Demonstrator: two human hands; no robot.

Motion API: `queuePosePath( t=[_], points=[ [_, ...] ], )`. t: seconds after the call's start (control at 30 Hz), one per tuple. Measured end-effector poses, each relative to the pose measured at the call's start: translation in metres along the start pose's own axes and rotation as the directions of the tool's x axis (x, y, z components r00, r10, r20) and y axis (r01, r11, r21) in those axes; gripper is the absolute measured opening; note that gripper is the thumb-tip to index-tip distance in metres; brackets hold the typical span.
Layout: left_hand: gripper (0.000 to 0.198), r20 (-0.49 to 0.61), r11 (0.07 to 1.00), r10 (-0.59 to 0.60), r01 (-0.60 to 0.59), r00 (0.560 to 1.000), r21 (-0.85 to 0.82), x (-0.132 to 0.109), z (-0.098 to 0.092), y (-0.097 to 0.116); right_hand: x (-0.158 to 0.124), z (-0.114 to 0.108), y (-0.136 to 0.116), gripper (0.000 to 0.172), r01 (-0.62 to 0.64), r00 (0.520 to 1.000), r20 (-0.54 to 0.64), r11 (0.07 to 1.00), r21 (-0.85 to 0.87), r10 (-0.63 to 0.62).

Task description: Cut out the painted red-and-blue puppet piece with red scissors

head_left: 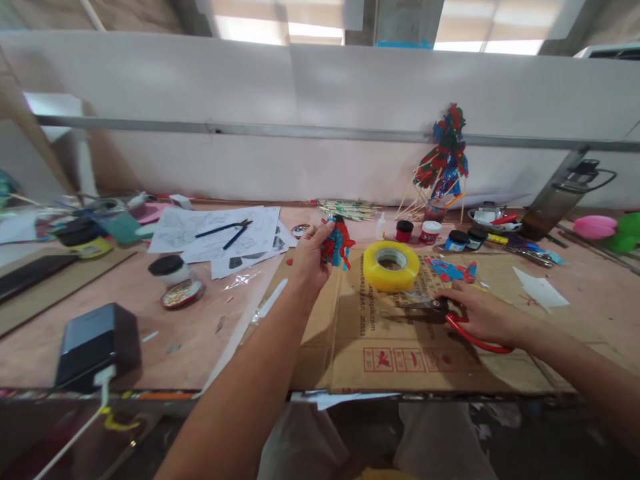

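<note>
My left hand (315,257) pinches a small red and blue painted cutout (337,241), raised above the left part of the cardboard (345,370). On the right, my right hand (483,313) is closed on the red-handled scissors (467,331). Their blades point left, low over the cardboard, and appear parted. Just behind the blades lies a thick roll of yellow tape (391,267). A second red and blue cutout (453,270) rests flat beyond my right hand. The fingertips of my right hand are partly hidden by the handles.
Behind the cardboard stand paint jars (430,232) and a bunch of painted cutouts on sticks (445,153). A dark bottle (560,193) leans at the right. Printed sheets (200,230) with pliers (237,233), a lidded jar (170,270) and a power bank (100,343) are at left.
</note>
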State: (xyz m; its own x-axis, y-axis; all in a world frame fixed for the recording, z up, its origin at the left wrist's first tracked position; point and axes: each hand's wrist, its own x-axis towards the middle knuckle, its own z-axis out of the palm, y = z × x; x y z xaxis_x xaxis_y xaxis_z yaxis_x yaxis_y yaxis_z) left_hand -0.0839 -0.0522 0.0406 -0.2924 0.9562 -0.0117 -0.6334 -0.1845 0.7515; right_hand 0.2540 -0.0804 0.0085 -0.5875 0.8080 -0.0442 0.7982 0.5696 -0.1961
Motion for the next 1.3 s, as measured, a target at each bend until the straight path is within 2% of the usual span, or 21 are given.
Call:
queuePosePath(
  t=[0.1,0.17,0.23,0.3,0.33,0.4,0.5,0.6,0.73,0.97,1.13,1.2,1.3],
  points=[
    [0.017,-0.022,0.999,-0.023,0.022,0.999,-0.025,0.0,0.0,-0.003,-0.007,-0.004,0.015,0.048,-0.006,0.998,0.069,1.0,-0.012,0.007],
    [0.018,-0.023,0.998,-0.049,0.048,0.999,-0.031,0.0,0.0,-0.004,-0.008,-0.006,0.015,0.044,-0.009,0.999,0.045,0.998,-0.055,0.011],
    [0.018,-0.014,0.997,-0.08,0.08,0.997,-0.018,-0.001,0.0,-0.005,-0.005,-0.007,0.003,0.038,0.002,0.998,-0.057,0.998,-0.055,-0.005],
    [0.017,-0.008,0.995,-0.101,0.101,0.995,0.001,-0.003,0.0,-0.006,0.005,-0.004,-0.019,0.034,0.053,0.987,-0.155,0.998,0.026,-0.048],
    [0.017,-0.006,0.994,-0.105,0.105,0.994,0.009,-0.003,-0.001,-0.007,0.012,0.0,-0.032,0.032,0.083,0.983,-0.169,0.994,0.071,-0.07],
    [0.018,-0.009,0.994,-0.106,0.107,0.994,0.021,-0.004,-0.001,-0.008,0.03,0.01,-0.059,0.025,0.102,0.989,-0.121,0.984,0.145,-0.085],
    [0.022,-0.012,0.994,-0.103,0.103,0.995,0.032,-0.002,-0.004,-0.009,0.058,0.028,-0.086,0.02,0.063,0.998,-0.014,0.979,0.195,-0.062],
    [0.023,-0.006,0.995,-0.089,0.089,0.996,0.034,0.001,-0.006,-0.009,0.078,0.038,-0.097,0.018,0.039,0.999,0.028,0.975,0.219,-0.046],
    [0.02,-0.025,0.993,-0.107,0.108,0.994,0.054,0.004,-0.007,-0.011,0.086,0.034,-0.1,0.011,0.019,0.993,0.104,0.969,0.247,-0.046],
    [0.016,0.026,0.987,-0.139,0.136,0.99,0.082,0.006,-0.01,-0.021,0.072,0.023,-0.103,0.016,0.055,0.988,0.118,0.947,0.316,-0.097],
    [0.016,0.037,0.985,-0.16,0.157,0.986,0.07,0.006,-0.009,-0.027,0.042,0.002,-0.089,0.013,0.022,0.995,0.081,0.917,0.399,-0.059],
    [0.017,0.02,0.979,-0.187,0.185,0.982,0.079,0.006,-0.009,-0.029,0.022,-0.009,-0.081,0.012,-0.034,0.982,0.18,0.892,0.451,-0.053],
    [0.014,-0.024,0.966,-0.237,0.239,0.971,0.102,0.007,-0.008,-0.032,-0.013,-0.018,-0.068,0.009,-0.067,0.931,0.345,0.873,0.484,-0.12]
  ],
)
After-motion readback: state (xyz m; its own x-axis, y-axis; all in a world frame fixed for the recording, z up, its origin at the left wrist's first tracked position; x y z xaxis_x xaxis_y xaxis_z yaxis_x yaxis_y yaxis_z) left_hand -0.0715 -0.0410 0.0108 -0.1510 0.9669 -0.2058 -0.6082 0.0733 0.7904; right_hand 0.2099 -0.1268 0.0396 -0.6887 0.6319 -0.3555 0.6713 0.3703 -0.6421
